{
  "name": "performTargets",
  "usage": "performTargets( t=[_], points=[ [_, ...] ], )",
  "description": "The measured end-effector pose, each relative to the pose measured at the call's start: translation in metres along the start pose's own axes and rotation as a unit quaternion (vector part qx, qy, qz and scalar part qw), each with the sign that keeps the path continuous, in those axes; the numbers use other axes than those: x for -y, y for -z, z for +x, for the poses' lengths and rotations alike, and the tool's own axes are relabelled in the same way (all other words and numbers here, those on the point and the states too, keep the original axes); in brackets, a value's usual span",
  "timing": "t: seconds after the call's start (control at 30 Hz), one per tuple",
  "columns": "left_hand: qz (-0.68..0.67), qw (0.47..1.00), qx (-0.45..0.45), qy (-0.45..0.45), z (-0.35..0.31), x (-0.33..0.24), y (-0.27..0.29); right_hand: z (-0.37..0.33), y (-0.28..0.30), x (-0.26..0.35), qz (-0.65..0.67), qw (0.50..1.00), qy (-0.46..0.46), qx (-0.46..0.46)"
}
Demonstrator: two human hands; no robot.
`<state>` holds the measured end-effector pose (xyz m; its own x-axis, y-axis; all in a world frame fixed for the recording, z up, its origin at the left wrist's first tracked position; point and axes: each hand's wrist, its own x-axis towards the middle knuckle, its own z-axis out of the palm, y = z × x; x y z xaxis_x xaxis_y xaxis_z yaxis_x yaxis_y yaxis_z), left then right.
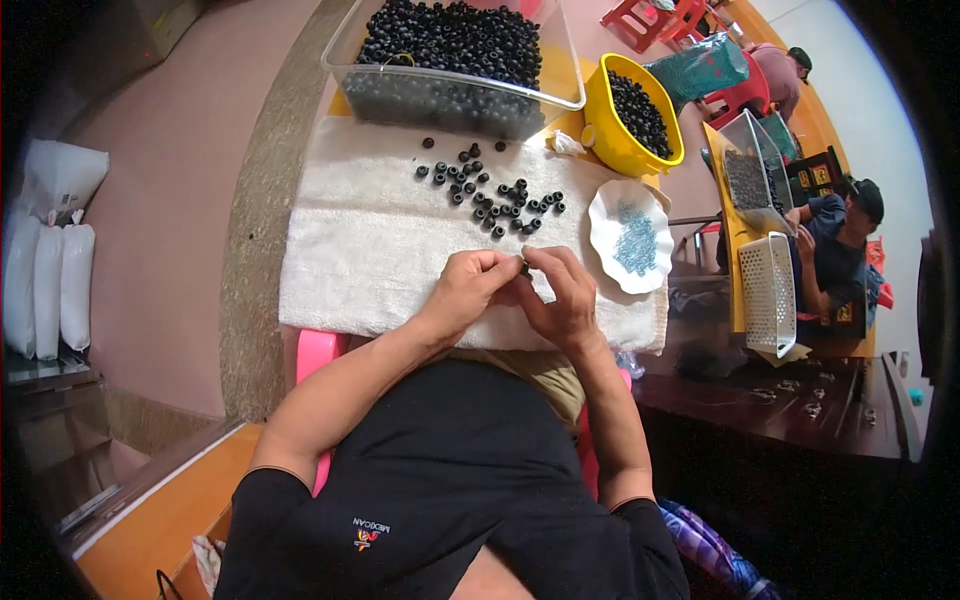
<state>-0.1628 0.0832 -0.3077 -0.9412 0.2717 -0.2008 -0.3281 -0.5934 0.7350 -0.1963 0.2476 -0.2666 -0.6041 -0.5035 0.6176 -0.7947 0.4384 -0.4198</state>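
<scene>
My left hand (468, 287) and my right hand (563, 300) meet over a white towel (345, 255), their fingertips pinched together. A small black bead (526, 268) shows between them, gripped from both sides; whether anything finer is held with it is too small to see. Just beyond my fingers, many loose black beads (483, 190) lie scattered on the towel, several with their holes showing. Right of my right hand sits a white scalloped dish (607, 235) with a heap of tiny pale-blue, clear-looking pieces (636, 240).
A clear plastic bin (450, 110) full of black beads stands at the towel's far edge. Beside it is a yellow basin (605, 135) of black beads and a crumpled white tissue (566, 143). Another person (840, 240) works at the right near a white basket (767, 290).
</scene>
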Motion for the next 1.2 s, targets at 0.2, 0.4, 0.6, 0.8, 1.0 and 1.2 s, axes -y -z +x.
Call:
performTargets(
  t=[0.2,0.4,0.6,0.8,1.0,1.2],
  points=[
    [-0.012,0.999,-0.031,0.016,0.0,-0.004,-0.003,0.013,0.013,-0.008,-0.01,0.999,-0.045,-0.018],
    [0.012,0.999,-0.024,0.023,0.0,-0.004,-0.001,0.054,0.056,-0.042,-0.101,0.986,-0.036,-0.124],
    [0.017,0.999,-0.023,0.017,-0.003,-0.005,-0.004,0.106,0.088,-0.093,-0.115,0.966,-0.05,-0.226],
    [0.019,0.999,-0.015,0.024,-0.002,-0.005,-0.006,0.113,0.106,-0.172,-0.34,0.925,-0.1,-0.136],
    [0.028,0.999,-0.019,0.023,-0.001,-0.007,-0.001,0.107,0.072,-0.126,-0.176,0.971,-0.123,-0.104],
    [0.013,1.0,-0.011,0.016,0.0,-0.004,0.0,0.083,0.029,-0.075,-0.05,0.982,-0.054,0.172]
  ],
)
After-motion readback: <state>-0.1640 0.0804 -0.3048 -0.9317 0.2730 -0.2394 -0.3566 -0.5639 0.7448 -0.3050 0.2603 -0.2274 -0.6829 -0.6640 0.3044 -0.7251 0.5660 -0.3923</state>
